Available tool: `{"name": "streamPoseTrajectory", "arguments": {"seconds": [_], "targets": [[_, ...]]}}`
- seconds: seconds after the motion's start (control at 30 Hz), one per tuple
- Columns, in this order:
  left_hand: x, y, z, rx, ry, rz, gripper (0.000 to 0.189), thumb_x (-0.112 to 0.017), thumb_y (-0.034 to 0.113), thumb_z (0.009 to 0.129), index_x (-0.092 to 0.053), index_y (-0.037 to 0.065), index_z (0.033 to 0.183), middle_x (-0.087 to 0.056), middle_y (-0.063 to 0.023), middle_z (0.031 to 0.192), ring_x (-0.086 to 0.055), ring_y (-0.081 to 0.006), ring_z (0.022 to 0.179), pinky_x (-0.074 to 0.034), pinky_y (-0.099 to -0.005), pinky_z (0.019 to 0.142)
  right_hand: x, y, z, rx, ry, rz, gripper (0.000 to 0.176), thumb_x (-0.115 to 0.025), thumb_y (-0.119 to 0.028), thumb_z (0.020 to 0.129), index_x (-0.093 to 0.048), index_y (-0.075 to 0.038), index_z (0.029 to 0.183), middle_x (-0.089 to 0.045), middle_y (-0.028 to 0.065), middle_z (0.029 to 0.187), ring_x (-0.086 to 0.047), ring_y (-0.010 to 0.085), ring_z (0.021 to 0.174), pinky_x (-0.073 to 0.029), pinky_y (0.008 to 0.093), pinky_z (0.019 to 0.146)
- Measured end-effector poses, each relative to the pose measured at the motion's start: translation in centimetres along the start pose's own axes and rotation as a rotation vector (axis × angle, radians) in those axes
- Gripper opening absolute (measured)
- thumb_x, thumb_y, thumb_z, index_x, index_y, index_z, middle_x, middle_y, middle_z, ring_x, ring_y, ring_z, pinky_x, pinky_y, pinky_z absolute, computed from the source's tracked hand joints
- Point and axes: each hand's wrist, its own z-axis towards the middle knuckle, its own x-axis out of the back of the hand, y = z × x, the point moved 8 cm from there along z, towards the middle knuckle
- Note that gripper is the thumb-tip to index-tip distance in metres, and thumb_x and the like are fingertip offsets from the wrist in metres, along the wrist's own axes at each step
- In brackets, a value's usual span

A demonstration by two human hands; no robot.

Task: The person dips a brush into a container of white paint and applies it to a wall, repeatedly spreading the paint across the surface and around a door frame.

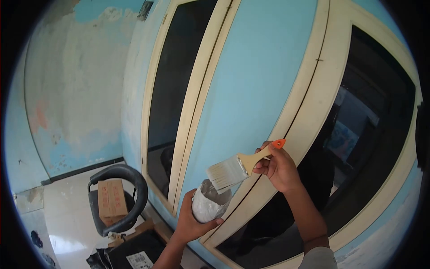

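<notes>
My right hand (278,168) grips a wide paintbrush (230,171) by its pale wooden handle, which ends in an orange tip. White paint coats the bristles, and they point down to the left just over the mouth of a paint container (208,210). That container is whitish and cylindrical, tilted a little, with its top uncovered. Around its lower side wraps my left hand (193,220), thumb across the front. How much paint lies inside cannot be made out.
A light-blue wall (255,67) stands between cream-framed dark windows (380,112). Lower left, a cardboard box (112,199) rests on a black chair (139,188). A black package with a white label (139,260) lies near my left forearm. The left wall (80,89) has patchy, peeling paint.
</notes>
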Motion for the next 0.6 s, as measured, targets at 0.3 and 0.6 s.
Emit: {"name": "streamPoseTrajectory", "arguments": {"seconds": [0.3, 0.6], "targets": [[0.4, 0.4, 4.1, -0.051, -0.035, 0.028, 0.096, -0.094, 0.029, 0.066, -0.037, -0.008, 0.133, -0.058, -0.0203, 0.118, -0.062, -0.0261, 0.109, -0.05, -0.0391, 0.093, -1.4, -2.6, 2.5, -0.027, -0.042, -0.247, 0.029, -0.05, -0.037, 0.105, -0.056, -0.008, 0.105, -0.063, 0.0073, 0.101, -0.066, 0.0159, 0.083, -0.06, 0.0371, 0.082], [0.7, 1.4, 4.8, -0.096, -0.052, 0.002, 0.094, -0.094, 0.031, 0.066, -0.04, -0.009, 0.131, -0.058, -0.0213, 0.118, -0.062, -0.0277, 0.11, -0.05, -0.0405, 0.094, -2.3, -3.4, 2.5, -0.079, -0.055, -0.271, 0.03, -0.049, -0.035, 0.106, -0.056, -0.006, 0.105, -0.062, 0.0085, 0.1, -0.066, 0.0152, 0.082, -0.06, 0.0365, 0.081]]}}
